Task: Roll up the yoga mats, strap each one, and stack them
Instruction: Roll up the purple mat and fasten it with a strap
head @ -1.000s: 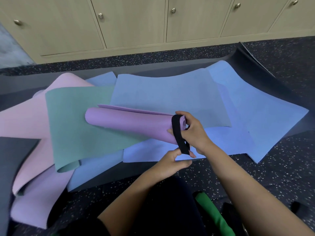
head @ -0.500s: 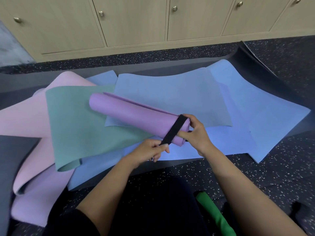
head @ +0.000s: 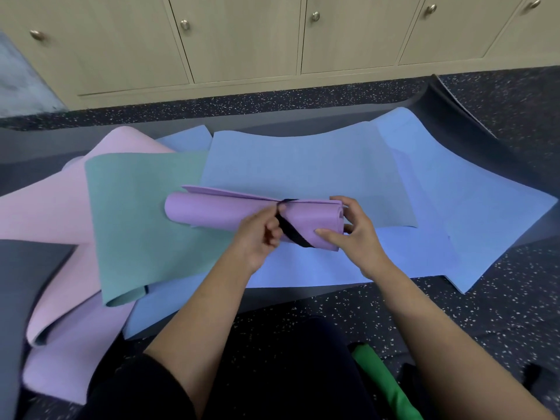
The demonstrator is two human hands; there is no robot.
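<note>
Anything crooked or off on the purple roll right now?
Yes. The black strap runs on a slant across the purple roll, not square round it, and the roll's outer edge stands loose along the far side. The left hand pinches the strap.

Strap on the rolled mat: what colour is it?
Plain black strap, clearest in the head view, running diagonally across the purple rolled mat.

— What sort of place is this?
— A gym or yoga studio. A dark speckled rubber floor (head: 500, 313) runs up to the row of pale wooden cabinets (head: 242, 37), and flat yoga mats (head: 303, 165) lie spread in front of those cabinets.
</note>
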